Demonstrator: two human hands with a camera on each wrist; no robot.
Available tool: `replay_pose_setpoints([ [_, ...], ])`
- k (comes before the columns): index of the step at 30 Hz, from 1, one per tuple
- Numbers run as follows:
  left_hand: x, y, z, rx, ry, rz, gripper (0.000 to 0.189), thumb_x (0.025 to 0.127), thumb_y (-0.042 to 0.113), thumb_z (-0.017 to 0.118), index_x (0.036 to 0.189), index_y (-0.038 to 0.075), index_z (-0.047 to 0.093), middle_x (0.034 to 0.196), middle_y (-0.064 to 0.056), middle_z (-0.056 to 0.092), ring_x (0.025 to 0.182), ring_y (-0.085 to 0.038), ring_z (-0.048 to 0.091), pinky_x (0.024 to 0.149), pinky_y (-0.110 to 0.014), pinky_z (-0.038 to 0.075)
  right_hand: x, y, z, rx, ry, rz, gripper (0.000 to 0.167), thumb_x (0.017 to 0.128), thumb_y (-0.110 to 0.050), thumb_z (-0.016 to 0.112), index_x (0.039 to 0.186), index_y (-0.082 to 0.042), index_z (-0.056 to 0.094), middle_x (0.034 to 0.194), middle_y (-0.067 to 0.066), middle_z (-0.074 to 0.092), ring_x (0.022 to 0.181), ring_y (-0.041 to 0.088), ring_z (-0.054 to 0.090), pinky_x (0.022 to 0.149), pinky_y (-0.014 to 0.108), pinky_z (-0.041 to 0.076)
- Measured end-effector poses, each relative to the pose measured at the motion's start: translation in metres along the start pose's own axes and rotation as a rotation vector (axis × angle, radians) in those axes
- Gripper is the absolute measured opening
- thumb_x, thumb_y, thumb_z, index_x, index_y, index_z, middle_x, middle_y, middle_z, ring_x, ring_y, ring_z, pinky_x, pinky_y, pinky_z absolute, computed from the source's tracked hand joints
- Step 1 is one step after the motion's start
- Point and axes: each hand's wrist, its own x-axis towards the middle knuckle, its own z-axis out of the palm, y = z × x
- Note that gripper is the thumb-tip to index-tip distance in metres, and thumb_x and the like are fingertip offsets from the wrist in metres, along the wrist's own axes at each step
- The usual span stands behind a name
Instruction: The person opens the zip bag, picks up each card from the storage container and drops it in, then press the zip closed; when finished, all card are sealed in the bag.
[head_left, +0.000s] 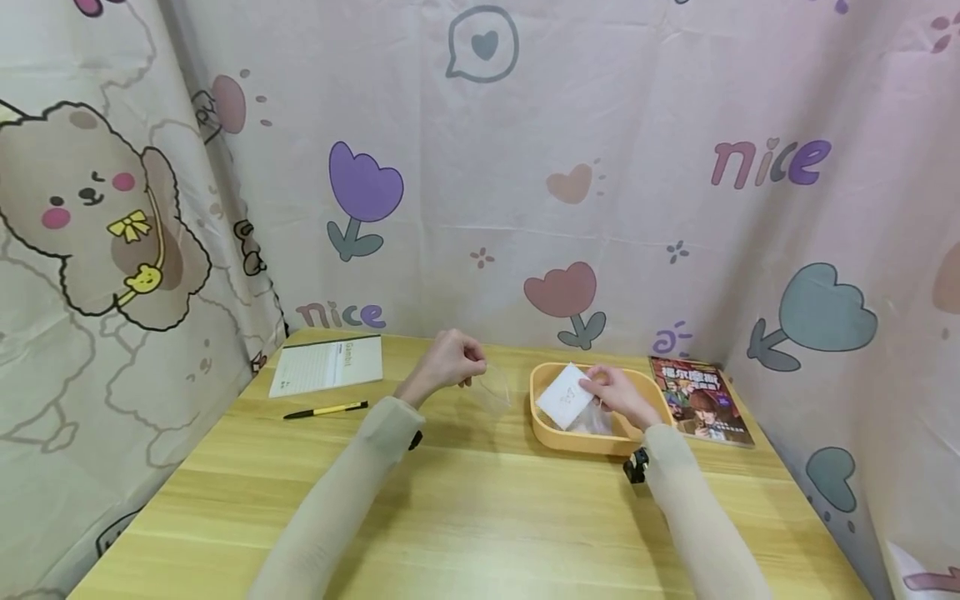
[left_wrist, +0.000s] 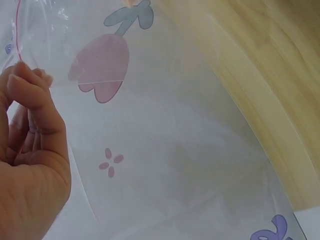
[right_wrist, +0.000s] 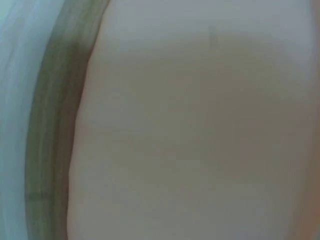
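Observation:
In the head view my left hand (head_left: 453,360) pinches a clear plastic zip bag (head_left: 493,390) above the table. The left wrist view shows that bag (left_wrist: 165,130) close up, with a pink strip along its edge by the fingertips. My right hand (head_left: 613,392) pinches a white card or folded paper (head_left: 564,398) with a small drawing on it. It is over a yellow-orange bin (head_left: 577,442), in which more clear plastic (head_left: 595,421) lies. Blurred skin fills most of the right wrist view, so the fingers are hidden there.
A lined notebook (head_left: 326,367) lies at the table's back left, a yellow and black pen (head_left: 326,411) in front of it. Right of the bin is a colourful magazine (head_left: 701,404). A printed curtain (head_left: 465,183) hangs behind the wooden table (head_left: 480,517).

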Motion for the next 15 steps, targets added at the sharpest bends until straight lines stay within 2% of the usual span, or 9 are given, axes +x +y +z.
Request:
replay_pose_setpoints([
  [3,0.001,0.001,0.000,-0.008,0.006,-0.003,0.010,0.081,0.003,0.065,0.076,0.001,0.074,0.061,-0.003,0.067,0.045,-0.018,0.062,0.043,-0.031,0.055,-0.001,-0.003,-0.002,0.035,0.060,-0.008,0.032,0.098,-0.023,0.059,0.116,0.002,0.049,0.071,0.003,0.061,0.059,0.010,0.052,0.049,0.018,0.042],
  [8,0.001,0.002,0.002,-0.034,0.019,-0.022,0.011,0.081,0.002,0.066,0.074,0.005,0.073,0.063,-0.008,0.068,0.046,-0.021,0.063,0.044,-0.031,0.055,-0.006,-0.007,-0.003,0.063,0.174,-0.006,0.036,0.097,-0.027,0.061,0.121,-0.001,0.052,0.073,-0.001,0.063,0.061,0.009,0.055,0.056,0.024,0.049],
  [11,0.001,0.002,0.003,-0.033,0.020,-0.027,0.010,0.080,0.003,0.067,0.074,0.004,0.074,0.062,-0.007,0.068,0.046,-0.021,0.064,0.044,-0.030,0.055,-0.010,-0.012,-0.001,0.108,0.203,-0.017,0.037,0.097,-0.025,0.061,0.123,0.001,0.053,0.071,-0.005,0.065,0.059,0.008,0.054,0.057,0.026,0.051],
  [15,0.001,0.003,0.002,-0.046,0.022,-0.030,0.009,0.080,0.003,0.066,0.076,0.002,0.074,0.067,-0.014,0.070,0.045,-0.018,0.063,0.044,-0.029,0.055,-0.015,-0.021,0.002,0.179,0.218,-0.053,0.037,0.097,-0.023,0.061,0.123,0.003,0.055,0.067,-0.008,0.065,0.057,0.006,0.056,0.057,0.022,0.051],
])
